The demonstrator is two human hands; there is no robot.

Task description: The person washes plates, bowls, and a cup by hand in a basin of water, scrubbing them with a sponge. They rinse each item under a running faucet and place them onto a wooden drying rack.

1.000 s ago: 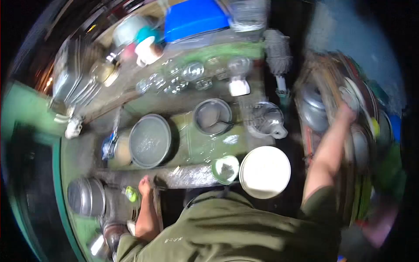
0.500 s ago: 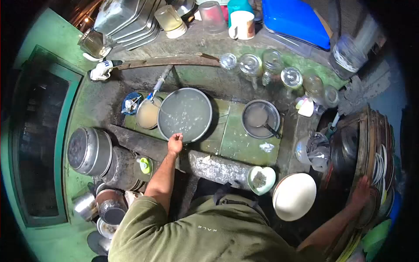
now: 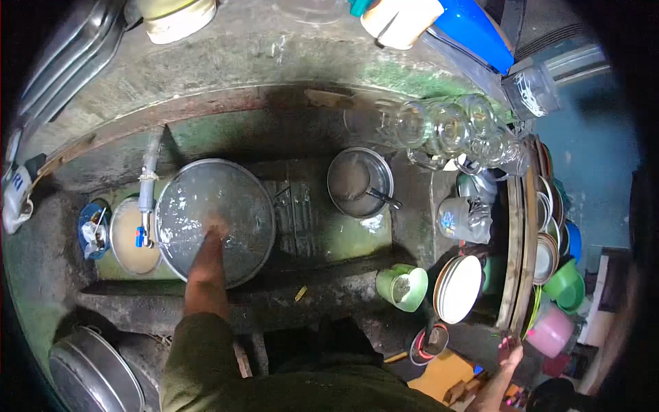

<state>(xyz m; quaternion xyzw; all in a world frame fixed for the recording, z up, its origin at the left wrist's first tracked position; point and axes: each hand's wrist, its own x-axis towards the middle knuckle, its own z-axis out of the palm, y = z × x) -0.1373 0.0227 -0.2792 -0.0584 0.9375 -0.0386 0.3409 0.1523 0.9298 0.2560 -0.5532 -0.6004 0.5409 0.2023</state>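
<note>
A large round basin of cloudy water stands in the tiled sink area. My left hand dips into its water near the middle; the fingers are blurred below the surface. Over at the lower right, my right hand hangs beside the wooden rack with its fingers apart, holding nothing. A stack of white plates stands on edge a little above and left of it. Left of the basin are a smaller tub of brownish water and a pipe tap.
A pot with a ladle sits right of the basin. Glass jars line the ledge. There are also a green container, a plastic bag, a wooden rack, a large metal pot and a blue tray.
The view has shifted. My left hand has gone from the basin's near rim into the water. My right hand has moved down, away from the rack's dishes.
</note>
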